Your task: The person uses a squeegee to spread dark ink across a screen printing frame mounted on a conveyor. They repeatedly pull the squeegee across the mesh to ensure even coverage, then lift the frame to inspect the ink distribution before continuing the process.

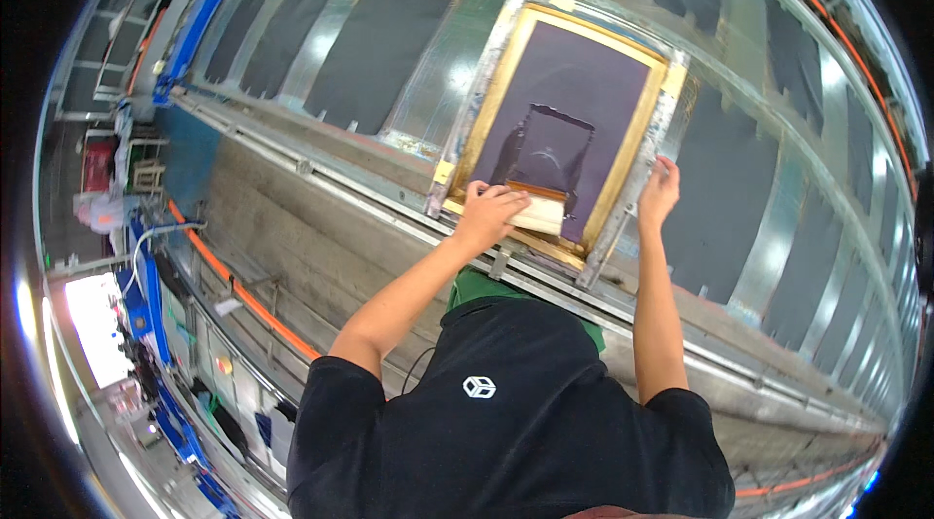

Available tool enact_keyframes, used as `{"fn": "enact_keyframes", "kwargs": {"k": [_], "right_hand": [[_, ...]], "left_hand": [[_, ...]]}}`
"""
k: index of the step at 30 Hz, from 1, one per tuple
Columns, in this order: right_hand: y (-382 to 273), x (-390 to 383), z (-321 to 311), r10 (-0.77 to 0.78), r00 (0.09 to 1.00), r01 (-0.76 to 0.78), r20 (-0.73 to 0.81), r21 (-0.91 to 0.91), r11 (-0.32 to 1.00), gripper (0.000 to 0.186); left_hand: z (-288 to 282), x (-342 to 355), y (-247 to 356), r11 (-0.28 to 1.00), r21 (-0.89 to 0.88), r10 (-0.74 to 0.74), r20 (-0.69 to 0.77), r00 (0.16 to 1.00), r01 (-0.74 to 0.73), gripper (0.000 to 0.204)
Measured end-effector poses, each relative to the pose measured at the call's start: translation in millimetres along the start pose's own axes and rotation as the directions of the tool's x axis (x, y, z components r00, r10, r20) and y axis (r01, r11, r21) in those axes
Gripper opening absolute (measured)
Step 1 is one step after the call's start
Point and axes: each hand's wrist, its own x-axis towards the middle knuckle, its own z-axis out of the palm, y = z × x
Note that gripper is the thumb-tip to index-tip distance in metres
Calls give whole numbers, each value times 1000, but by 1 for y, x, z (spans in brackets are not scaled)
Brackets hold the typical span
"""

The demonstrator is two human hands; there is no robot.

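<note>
A screen-printing frame [475, 112] lies tilted across the long table, with yellow tape round its dark purple mesh. Glossy dark ink [551, 151] is spread on the lower part of the mesh. My left hand [486, 217] is closed round a squeegee [537, 215] with a pale, wide handle, at the frame's near end. Part of the squeegee is hidden under my fingers. My right hand [660, 193] is just outside the frame's right side, its fingers loosely bent and nothing visible in them. Whether it touches the frame edge I cannot tell.
The long table [409, 91] carries rows of dark fabric panels [384, 42] on both sides of the frame. A metal rail [389, 190] runs along its near edge. An orange hose [243, 290] lies at left, near blue equipment [146, 295].
</note>
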Motion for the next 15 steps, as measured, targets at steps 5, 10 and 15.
{"fn": "enact_keyframes", "kwargs": {"k": [5,10,15], "right_hand": [[-35,-11,27,161,985,-154,58,-100,983,18],[-32,-16,33,220,974,-207,56,-174,963,20],[-34,-10,16,87,989,-49,121,-289,956,25]], "left_hand": [[-15,-4,-41,998,14,58,24,998,-59,59],[-19,-31,-49,988,62,143,18,990,-144,65],[-17,-16,-57,956,172,231,56,971,-238,60]]}}
